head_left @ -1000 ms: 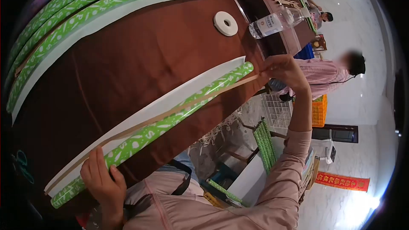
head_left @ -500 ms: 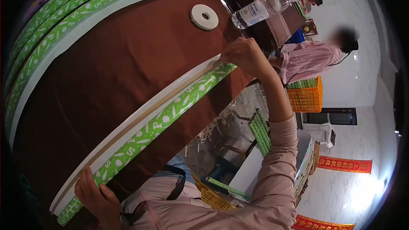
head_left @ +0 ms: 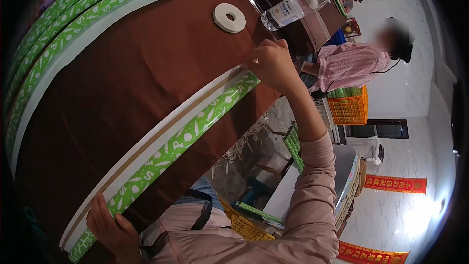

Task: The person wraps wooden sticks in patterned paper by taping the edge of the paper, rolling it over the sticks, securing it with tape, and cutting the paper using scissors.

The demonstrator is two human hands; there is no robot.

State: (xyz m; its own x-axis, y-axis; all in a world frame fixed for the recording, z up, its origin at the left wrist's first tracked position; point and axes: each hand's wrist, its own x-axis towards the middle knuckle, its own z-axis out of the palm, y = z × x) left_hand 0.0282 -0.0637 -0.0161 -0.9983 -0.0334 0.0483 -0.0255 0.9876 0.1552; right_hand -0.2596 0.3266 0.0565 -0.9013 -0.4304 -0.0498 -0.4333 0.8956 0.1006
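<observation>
Green roll (head_left: 168,154) under left hand (head_left: 112,225)

Paper roll (head_left: 180,142) on table (head_left: 132,93); tape roll (head_left: 221,22) beyond, near bottle (head_left: 292,11).

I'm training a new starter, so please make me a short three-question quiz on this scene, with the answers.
1. True or false: the left hand hangs clear of the green patterned roll.
2. What colour is the lettering printed on that roll? A) red B) white C) black
3. Which hand is nearer the white tape roll?

Key: 1. False; it is touching it. 2. B. 3. The right hand.
</observation>
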